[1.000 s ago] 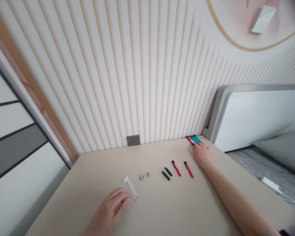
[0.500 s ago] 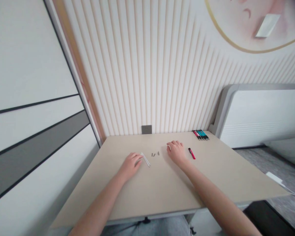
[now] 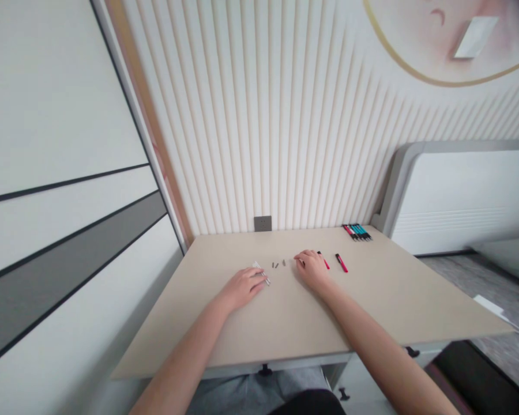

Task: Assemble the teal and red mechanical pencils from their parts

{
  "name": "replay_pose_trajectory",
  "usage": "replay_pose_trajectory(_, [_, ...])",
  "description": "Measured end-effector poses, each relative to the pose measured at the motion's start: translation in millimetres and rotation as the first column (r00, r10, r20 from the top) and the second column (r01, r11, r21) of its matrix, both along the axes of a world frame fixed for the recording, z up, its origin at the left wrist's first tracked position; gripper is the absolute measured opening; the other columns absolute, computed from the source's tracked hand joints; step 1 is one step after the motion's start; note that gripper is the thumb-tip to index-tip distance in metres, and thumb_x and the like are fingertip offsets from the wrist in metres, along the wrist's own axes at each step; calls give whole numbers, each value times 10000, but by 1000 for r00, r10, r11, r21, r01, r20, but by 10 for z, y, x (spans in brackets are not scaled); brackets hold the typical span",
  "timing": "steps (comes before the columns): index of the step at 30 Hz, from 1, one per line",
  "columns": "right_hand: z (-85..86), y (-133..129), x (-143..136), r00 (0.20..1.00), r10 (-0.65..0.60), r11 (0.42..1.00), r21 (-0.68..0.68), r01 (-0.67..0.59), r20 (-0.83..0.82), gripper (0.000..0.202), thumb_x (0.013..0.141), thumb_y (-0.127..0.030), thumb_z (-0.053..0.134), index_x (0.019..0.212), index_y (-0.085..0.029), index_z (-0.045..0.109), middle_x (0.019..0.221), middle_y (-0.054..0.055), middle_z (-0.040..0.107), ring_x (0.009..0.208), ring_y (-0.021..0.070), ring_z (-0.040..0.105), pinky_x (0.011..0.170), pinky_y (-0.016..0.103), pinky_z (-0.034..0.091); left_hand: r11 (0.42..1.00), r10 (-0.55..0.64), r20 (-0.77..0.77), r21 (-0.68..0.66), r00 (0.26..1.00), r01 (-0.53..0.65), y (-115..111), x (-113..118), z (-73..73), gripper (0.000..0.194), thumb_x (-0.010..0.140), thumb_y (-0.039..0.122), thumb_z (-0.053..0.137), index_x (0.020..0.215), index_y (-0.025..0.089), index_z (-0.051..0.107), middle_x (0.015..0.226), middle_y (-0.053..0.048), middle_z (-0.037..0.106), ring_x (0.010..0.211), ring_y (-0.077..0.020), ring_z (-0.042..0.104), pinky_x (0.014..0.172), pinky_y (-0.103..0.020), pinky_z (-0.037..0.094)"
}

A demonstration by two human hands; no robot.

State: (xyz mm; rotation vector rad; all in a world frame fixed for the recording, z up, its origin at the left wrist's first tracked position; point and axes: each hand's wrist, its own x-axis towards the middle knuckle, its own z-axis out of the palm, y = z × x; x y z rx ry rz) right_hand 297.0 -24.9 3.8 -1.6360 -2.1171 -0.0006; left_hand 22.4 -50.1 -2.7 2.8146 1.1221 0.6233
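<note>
My left hand point(image 3: 243, 287) rests palm down on the table, fingers stretched out and touching thin white sticks point(image 3: 267, 281), partly hiding them. My right hand point(image 3: 312, 270) is to the right, its fingers bent down towards the tabletop. By its fingertips shows a tiny pale bit, too small to name. Between the hands lie small grey pieces point(image 3: 277, 266), apart from both. One red and black pen-like piece point(image 3: 326, 263) lies just behind my right hand, partly covered by it. Another red and black pen-like piece point(image 3: 341, 263) lies farther right.
The beige table point(image 3: 294, 328) stands against a ribbed wall with a dark socket point(image 3: 263, 223). At its back right corner lies a row of several red and teal pens point(image 3: 357, 232). A white wardrobe point(image 3: 69, 288) is on the left, a bed headboard point(image 3: 467, 196) on the right.
My left hand has shifted over the white sticks, its fingers now across them. A second red and black piece has come into sight beside my right hand. The view has shifted slightly.
</note>
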Motion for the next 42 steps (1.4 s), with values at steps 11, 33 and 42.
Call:
replay_pose_trajectory(11, [-32, 90, 258, 961, -263, 959, -87, 269, 82, 345, 924, -285, 399, 916, -169, 724, 1050, 128, 652, 1022, 245, 520, 862, 344, 331, 999, -26, -1, 20, 1000, 26, 8, 4, -23, 304, 954, 294, 425, 1157, 242, 645, 1243, -53, 618, 1136, -196, 574, 1009, -395, 442])
replay_pose_trajectory(33, [-76, 100, 184, 986, -160, 981, -105, 164, 47, 315, 913, -279, 424, 983, -215, 724, 1095, 91, 638, 1048, 221, 500, 879, 304, 328, 999, -33, -7, -24, 999, 33, 21, -9, -42, 313, 953, 257, 422, 1191, 213, 620, 1276, -52, 602, 1178, -177, 553, 1050, -372, 413])
replay_pose_trajectory(42, [-78, 85, 193, 991, -133, 987, -87, 133, 10, 276, 884, -331, 483, 904, -215, 732, 1075, 86, 638, 1051, 240, 502, 876, 336, 324, 999, -36, 29, -18, 999, 37, 20, -6, -52, 311, 946, 271, 440, 1196, 220, 619, 1268, -52, 608, 1173, -181, 559, 1046, -370, 420])
